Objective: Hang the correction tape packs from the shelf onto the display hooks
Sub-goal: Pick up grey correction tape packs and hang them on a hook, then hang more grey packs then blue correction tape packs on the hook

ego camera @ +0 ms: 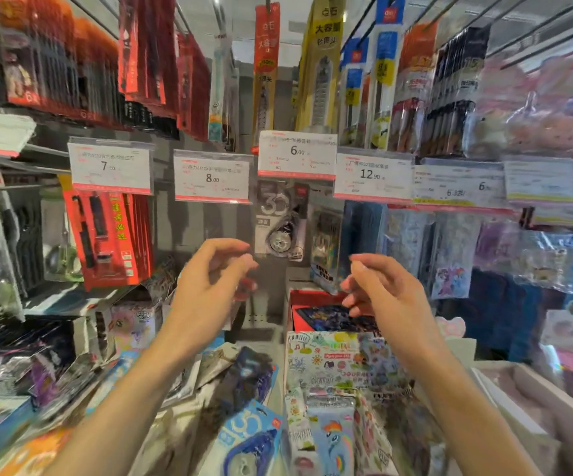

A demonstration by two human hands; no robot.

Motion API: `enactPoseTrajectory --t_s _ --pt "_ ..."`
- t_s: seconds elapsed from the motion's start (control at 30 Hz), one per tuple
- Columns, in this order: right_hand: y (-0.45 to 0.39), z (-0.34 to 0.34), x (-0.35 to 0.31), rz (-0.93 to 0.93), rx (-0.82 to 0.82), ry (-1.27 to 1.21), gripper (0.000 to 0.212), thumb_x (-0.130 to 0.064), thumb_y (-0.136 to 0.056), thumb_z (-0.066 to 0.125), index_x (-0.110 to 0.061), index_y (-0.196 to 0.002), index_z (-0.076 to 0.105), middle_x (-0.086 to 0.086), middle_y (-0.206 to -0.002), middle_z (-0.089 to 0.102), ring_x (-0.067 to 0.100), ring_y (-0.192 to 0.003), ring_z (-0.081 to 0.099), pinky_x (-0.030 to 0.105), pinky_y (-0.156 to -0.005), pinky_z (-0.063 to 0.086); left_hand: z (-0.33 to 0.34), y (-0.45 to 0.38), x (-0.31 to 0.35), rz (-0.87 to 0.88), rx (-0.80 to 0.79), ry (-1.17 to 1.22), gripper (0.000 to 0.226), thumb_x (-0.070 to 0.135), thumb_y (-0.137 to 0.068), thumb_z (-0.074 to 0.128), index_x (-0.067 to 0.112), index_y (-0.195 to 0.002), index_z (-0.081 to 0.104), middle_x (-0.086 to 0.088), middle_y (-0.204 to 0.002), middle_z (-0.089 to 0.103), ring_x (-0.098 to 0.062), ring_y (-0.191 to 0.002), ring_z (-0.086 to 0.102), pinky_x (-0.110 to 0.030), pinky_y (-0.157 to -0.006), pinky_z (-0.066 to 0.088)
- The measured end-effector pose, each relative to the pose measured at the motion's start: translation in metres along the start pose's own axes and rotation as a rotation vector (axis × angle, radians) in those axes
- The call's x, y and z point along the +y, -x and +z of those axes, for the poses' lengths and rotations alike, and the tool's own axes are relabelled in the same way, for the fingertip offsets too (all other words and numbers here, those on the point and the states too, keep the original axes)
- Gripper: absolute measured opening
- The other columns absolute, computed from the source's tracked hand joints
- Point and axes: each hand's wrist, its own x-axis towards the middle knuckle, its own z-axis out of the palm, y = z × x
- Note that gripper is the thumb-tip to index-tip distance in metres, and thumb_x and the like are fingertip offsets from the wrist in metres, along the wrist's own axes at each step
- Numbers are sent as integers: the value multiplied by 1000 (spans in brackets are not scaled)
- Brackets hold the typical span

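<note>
— While raised side by side before the hooks, holding anything?
— Nothing. Left hand (pixel 214 269) at about 9 o'clock of centre, fingers loosely curled, thumb and forefinger near each other but pinching nothing visible. Right hand (pixel 377 286) at 3 o'clock, likewise loosely curled and bare.
— And the correction tape?
— Hanging at 12 o'clock from the hands: a grey correction tape pack (pixel 280 223) with a large "30", just under the 6.00 price tag (pixel 297 154), between the two hands and slightly above them, touched by neither. Lying on the shelf at 6 o'clock: a blue correction tape pack (pixel 249 438), and a darker blue pack (pixel 244 379) above it, tilted.
— Neighbours?
— Red packs (pixel 110 235) at 9 o'clock under the 7.00 tag (pixel 110 166). An 8.00 tag (pixel 212 176) beside that, and a 12.90 tag (pixel 372 175) to 2 o'clock. A doodle-printed sticker sheet (pixel 329 359) on the shelf below the right wrist. Much blurred; hook itself not discernible.
</note>
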Motion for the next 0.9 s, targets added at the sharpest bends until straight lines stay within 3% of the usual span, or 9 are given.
enactPoseTrajectory --t_s 0.13,0.27,0.5,0.67,0.9 --pt "37 -9 10 29 -14 -18 12 -27 -100 62 -22 -106 71 4 -76 75 15 -62 65 22 -53 54 -7 38 2 -31 26 26 10 9 -100 60 10 -109 65 -5 -86 75 -16 -66 69 -25 -62 58" --pt "61 -8 23 82 -22 1 12 -30 -100 63 -35 -98 74 4 -77 75 11 -62 66 21 -56 55 -22 69 -4 -100 75 40 7 13 -100 61 13 -105 66 0 -83 76 -18 -66 70 -31 -64 59" --pt "83 12 27 133 11 26 11 -29 -100 63 -27 -104 73 4 -79 76 13 -64 66 22 -56 55 -58 96 -22 -180 126 62 7 13 -99 62 14 -102 67 1 -81 77 -18 -66 69 -32 -65 58" --pt "88 56 17 93 38 55 12 -25 -101 63 -18 -106 72 2 -74 75 9 -59 64 19 -55 54 -106 88 -36 -167 112 105 10 8 -99 61 15 -102 67 1 -79 77 -14 -61 69 -23 -58 58" --pt "82 154 18 89 84 53 12 -14 -101 61 -8 -107 70 2 -66 70 7 -55 63 15 -51 50 -205 56 -57 -134 49 89 15 4 -98 60 18 -98 66 2 -76 77 -11 -60 68 -19 -61 55"
